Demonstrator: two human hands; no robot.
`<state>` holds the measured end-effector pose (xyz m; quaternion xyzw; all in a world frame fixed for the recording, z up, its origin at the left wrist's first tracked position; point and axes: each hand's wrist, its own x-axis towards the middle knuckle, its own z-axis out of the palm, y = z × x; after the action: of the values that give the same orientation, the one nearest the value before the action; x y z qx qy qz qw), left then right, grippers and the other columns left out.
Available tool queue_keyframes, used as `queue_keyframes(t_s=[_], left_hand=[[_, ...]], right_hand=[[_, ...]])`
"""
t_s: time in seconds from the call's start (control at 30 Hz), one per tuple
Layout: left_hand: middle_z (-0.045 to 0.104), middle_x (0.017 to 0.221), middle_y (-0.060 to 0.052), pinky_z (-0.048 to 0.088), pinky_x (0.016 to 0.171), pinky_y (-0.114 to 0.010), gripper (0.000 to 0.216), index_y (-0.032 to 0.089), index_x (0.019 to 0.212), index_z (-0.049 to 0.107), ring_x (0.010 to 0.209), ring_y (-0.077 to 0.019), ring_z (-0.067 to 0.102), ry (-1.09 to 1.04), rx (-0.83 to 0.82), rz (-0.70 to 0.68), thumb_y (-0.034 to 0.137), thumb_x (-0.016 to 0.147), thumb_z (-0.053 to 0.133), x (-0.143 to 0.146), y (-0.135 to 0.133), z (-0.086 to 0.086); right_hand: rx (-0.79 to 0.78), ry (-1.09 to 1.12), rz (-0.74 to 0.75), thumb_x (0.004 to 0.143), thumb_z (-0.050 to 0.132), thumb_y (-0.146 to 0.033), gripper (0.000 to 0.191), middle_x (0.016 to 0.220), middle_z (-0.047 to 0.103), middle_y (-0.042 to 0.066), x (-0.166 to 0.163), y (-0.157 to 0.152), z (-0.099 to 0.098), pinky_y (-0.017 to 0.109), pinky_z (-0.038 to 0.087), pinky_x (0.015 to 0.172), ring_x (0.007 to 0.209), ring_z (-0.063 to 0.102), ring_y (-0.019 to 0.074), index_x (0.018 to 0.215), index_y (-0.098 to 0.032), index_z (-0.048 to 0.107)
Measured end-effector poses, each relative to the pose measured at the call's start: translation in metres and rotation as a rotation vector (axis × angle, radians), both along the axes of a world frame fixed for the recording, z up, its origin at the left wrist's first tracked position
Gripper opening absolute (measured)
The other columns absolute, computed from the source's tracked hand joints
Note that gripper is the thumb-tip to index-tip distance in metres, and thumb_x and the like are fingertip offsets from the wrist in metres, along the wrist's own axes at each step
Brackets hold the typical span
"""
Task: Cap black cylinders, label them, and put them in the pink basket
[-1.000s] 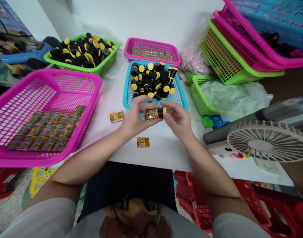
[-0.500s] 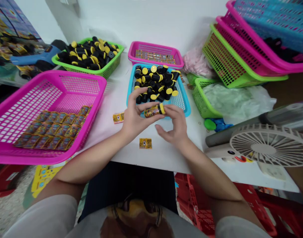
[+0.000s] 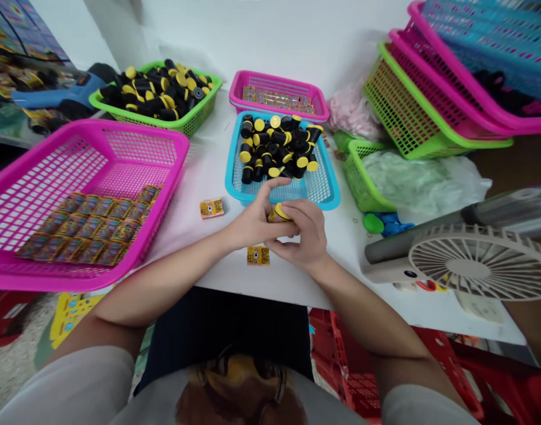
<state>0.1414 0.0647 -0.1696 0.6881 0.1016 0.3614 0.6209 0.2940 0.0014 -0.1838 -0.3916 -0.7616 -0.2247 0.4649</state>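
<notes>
While both hands meet over the near middle of the white tabletop [image 3: 297, 277], they close together around one small tube [image 3: 278, 213], a dark cylinder with a yellow cap and a printed wrap. The left hand [image 3: 253, 223] curls its fingers over the tube from the left, and the right hand [image 3: 302, 231] cups it from the right and below, so only the cap end shows between them. The tube looks light, stiff and smooth, likely a little slippery under its glossy wrap; a pinch across the body, with the cap end left free, seems the surest hold. Just in front of the hands a small yellow label [image 3: 258, 255] lies flat, and a second label [image 3: 211, 208] lies further left. Just beyond the hands stands a blue basket [image 3: 323, 192] heaped with black tubes with yellow caps [image 3: 277, 147]. To the left a large pink basket [image 3: 120, 147] holds rows of wrapped pieces [image 3: 88, 227]. Farther back sit a green basket [image 3: 195, 118] of more tubes and a small pink basket [image 3: 279, 82]. At the right lie a small white fan [image 3: 478, 262] and stacked, tilted baskets [image 3: 430, 100].
</notes>
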Motion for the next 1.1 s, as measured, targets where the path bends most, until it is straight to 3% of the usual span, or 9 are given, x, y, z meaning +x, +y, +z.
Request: queue_keyframes(t_s=[0.1,0.23,0.33,0.53,0.8,0.97,1.1], left_hand=[[0.056,0.063,0.011,0.047,0.050,-0.026,0.074,0.028,0.143,0.036,0.048,-0.0115,0.059,0.031,0.022,0.014,0.017,0.080,0.073,-0.002,0.004,-0.005],[0.048,0.064,0.012,0.041,0.050,-0.026,0.073,0.025,0.139,0.034,0.048,-0.0104,0.052,0.012,0.182,0.325,0.012,0.078,0.072,0.001,0.005,-0.015],[0.050,0.067,0.010,0.042,0.052,-0.026,0.069,0.026,0.138,0.029,0.055,-0.0128,0.056,0.006,0.238,0.409,0.014,0.082,0.067,0.005,0.001,-0.018],[0.045,0.067,0.011,0.039,0.052,-0.025,0.071,0.027,0.136,0.024,0.055,-0.0120,0.053,-0.078,0.204,0.391,0.015,0.080,0.066,0.009,-0.004,-0.011],[0.041,0.066,0.011,0.036,0.052,-0.024,0.071,0.029,0.134,0.026,0.054,-0.0120,0.050,-0.065,0.228,0.398,0.019,0.078,0.069,0.006,0.000,-0.015],[0.050,0.069,0.010,0.040,0.055,-0.026,0.075,0.026,0.137,0.026,0.057,-0.0131,0.056,-0.065,0.260,0.410,0.019,0.078,0.071,0.007,0.007,-0.018],[0.053,0.070,0.010,0.042,0.055,-0.025,0.075,0.023,0.137,0.025,0.059,-0.0135,0.059,-0.085,0.333,0.424,0.017,0.077,0.070,0.006,0.010,-0.016]], right_hand=[[-0.011,-0.057,-0.032,0.091,0.070,-0.035,0.068,0.122,0.069,0.010,-0.003,0.000,-0.003,0.052,0.058,0.097,0.112,0.068,0.0303,0.151,-0.029,0.039],[0.040,-0.106,-0.088,0.096,0.067,-0.027,0.057,0.115,0.069,0.012,-0.011,0.003,-0.008,0.053,0.057,0.103,0.113,0.064,0.0292,0.149,-0.024,0.049],[0.036,-0.146,-0.099,0.095,0.062,-0.015,0.055,0.109,0.068,0.010,-0.016,0.003,-0.011,0.054,0.054,0.110,0.110,0.062,0.0270,0.148,-0.020,0.051],[-0.020,-0.085,-0.141,0.097,0.063,-0.031,0.050,0.124,0.066,0.009,-0.008,0.005,-0.013,0.056,0.046,0.117,0.121,0.060,0.0288,0.145,-0.028,0.050],[-0.037,-0.171,-0.083,0.096,0.065,-0.030,0.037,0.114,0.071,0.005,0.004,0.010,-0.014,0.057,0.039,0.121,0.115,0.063,0.0261,0.133,-0.033,0.063],[0.115,-0.217,-0.186,0.092,0.070,-0.030,0.032,0.106,0.072,0.005,0.001,0.014,-0.010,0.054,0.040,0.118,0.105,0.061,0.0245,0.124,-0.031,0.067],[0.174,-0.207,-0.165,0.089,0.072,-0.027,0.033,0.108,0.071,0.008,-0.001,0.016,-0.007,0.054,0.040,0.118,0.106,0.059,0.0257,0.122,-0.027,0.069]])
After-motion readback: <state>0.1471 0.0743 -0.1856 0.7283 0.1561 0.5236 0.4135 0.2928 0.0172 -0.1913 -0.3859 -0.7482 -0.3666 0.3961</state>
